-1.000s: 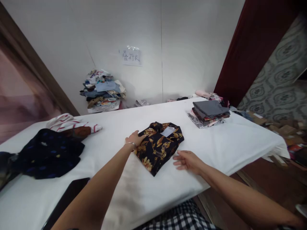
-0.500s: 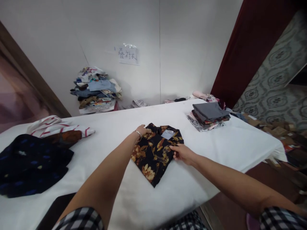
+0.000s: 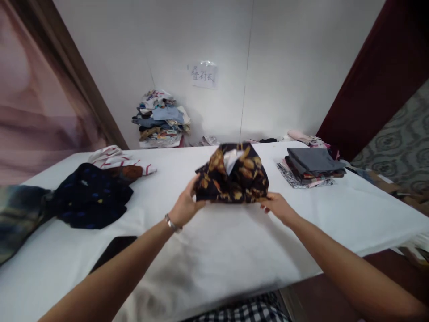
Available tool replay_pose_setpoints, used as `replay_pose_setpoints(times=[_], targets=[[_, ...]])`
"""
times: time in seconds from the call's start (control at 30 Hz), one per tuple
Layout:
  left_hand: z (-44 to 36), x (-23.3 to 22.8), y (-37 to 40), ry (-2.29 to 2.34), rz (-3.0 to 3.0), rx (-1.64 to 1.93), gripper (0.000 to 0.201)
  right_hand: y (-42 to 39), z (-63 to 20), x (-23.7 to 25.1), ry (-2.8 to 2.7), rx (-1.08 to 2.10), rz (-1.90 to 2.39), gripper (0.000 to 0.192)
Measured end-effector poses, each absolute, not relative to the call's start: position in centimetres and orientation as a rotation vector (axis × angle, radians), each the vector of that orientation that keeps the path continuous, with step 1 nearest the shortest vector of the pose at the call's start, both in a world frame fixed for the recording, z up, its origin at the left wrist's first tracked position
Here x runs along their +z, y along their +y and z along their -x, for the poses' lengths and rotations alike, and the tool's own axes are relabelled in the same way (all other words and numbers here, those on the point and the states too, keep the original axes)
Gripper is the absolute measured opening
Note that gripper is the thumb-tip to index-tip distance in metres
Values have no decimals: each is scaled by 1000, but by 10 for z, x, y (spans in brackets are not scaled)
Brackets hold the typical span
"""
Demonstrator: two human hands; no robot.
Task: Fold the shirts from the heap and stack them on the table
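A folded black shirt with a gold flower print (image 3: 234,179) is lifted off the white table (image 3: 234,250), held between both hands. My left hand (image 3: 184,208) grips its left lower edge and wears a bracelet at the wrist. My right hand (image 3: 276,205) grips its right lower edge. A white label shows at the shirt's collar on top.
A stack of folded clothes (image 3: 310,167) topped by a grey piece lies at the right. Loose dark blue garments (image 3: 92,197) and a red-striped white one (image 3: 114,158) lie at the left. A heap of clothes (image 3: 161,118) sits by the back wall under a paper sign (image 3: 203,75).
The floral shirt lay flat on the table with my hands pressing its sides. Now both hands have gripped it and raised it off the cloth. The camera has turned left.
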State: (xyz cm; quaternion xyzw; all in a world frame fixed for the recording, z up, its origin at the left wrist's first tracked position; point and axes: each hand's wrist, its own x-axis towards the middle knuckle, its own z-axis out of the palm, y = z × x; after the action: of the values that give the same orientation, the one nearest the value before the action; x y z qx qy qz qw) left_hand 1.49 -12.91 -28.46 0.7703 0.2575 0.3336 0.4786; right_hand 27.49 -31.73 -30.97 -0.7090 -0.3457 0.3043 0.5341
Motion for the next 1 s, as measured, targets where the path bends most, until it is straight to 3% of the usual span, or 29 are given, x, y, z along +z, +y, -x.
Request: replay_pose_setpoints(times=[0.1, 0.2, 0.37, 0.5, 0.67, 0.77, 0.87, 1.0], targets=[[17, -339, -171, 797, -1906, 577, 91, -347, -256, -352, -1032, 801, 1700, 13], [33, -361, -194, 874, -1926, 478, 94, -364, -248, -367, -1157, 723, 1735, 13], [38, -350, -194, 855, -1744, 488, 101, -375, -261, -360, -1093, 759, 1776, 27], [31, -331, -179, 942, -1638, 519, 75, -382, -268, -340, -955, 702, 1722, 55], [-8, -313, -153, 1111, -1841, 543, 53, -359, -262, -316, -966, 563, 1729, 64], [-34, -308, -148, 1138, -1858, 470, 30, -335, -261, -317, -943, 613, 1899, 57], [-45, -306, -152, 1091, -1833, 505, 15, -319, -266, -322, -1009, 632, 1962, 32], [-39, -312, -154, 1088, -1708, 688, 25, -305, -272, -321, -1077, 450, 1748, 20]])
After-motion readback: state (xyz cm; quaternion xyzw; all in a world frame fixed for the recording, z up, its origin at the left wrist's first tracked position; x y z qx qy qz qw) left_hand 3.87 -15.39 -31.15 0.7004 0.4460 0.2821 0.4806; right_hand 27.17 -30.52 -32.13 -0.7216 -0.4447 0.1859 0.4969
